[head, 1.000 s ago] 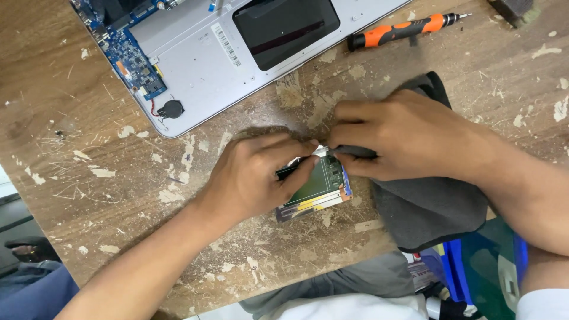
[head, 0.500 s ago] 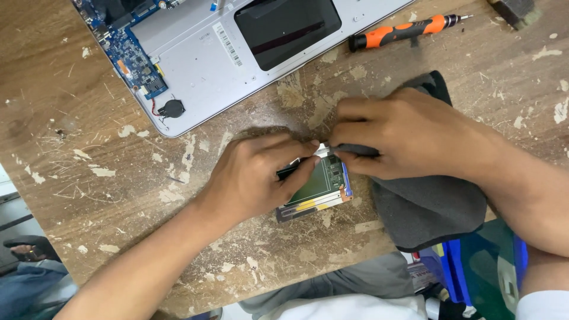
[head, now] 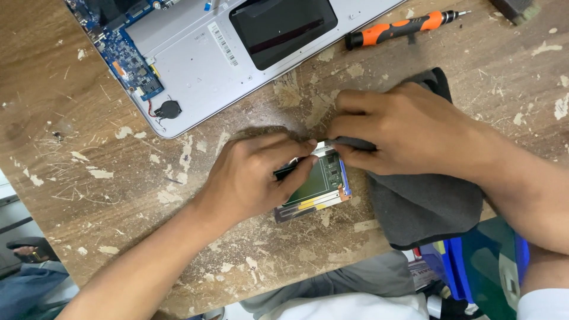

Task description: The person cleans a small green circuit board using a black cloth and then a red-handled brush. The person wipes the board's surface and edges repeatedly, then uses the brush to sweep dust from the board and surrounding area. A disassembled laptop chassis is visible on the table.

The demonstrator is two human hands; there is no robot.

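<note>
A small flat circuit module (head: 317,188) with a green face and a blue edge lies on the worn wooden table (head: 71,136). My left hand (head: 255,178) presses down on it and pinches its top edge. My right hand (head: 403,127) meets it there, fingers closed on a fold of dark grey cloth (head: 424,204) held against the module's upper corner. The rest of the cloth spreads under my right wrist toward the table's near edge.
An opened silver laptop base (head: 195,53) with a blue circuit board (head: 127,56), a round coin cell (head: 170,109) and a black panel (head: 283,26) lies at the back. An orange-and-black screwdriver (head: 403,29) rests behind my right hand. A blue bin (head: 468,266) sits below the table edge.
</note>
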